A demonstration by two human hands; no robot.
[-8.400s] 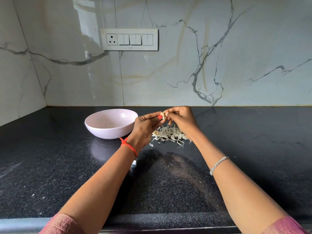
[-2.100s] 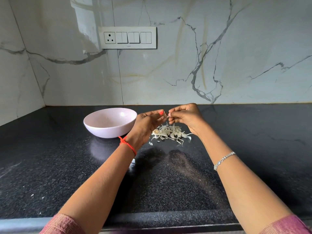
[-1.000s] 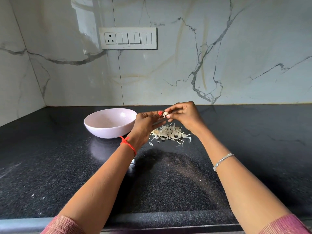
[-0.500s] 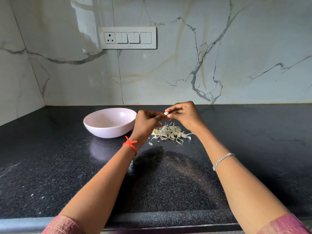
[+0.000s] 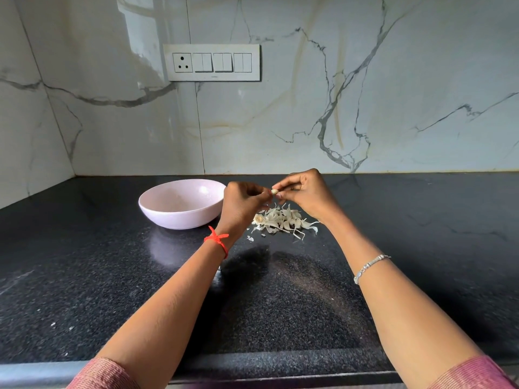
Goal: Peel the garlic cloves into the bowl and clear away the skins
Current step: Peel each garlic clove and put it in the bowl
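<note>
In the head view, a small pale garlic clove [image 5: 274, 191] is held in the air between both hands, above the back middle of the black speckled stone worktop [image 5: 280, 304]. The right hand [image 5: 306, 193] pinches it in a fingertip grip, and the left hand [image 5: 243, 202] has its grip curled onto the clove's other end, finger and thumb picking at the skin. Below them, toward the back edge, lies a loose heap of papery white garlic skins [image 5: 283, 221] with a dry root stub at its left end. The shallow pale pink bowl [image 5: 179, 217] stands just left of the heap, apart from it; whether peeled cloves lie inside I cannot tell. Judging by the heap, peeling is well along: this clove remains to be finished and dropped in the bowl, and the skins are not yet cleared
</note>
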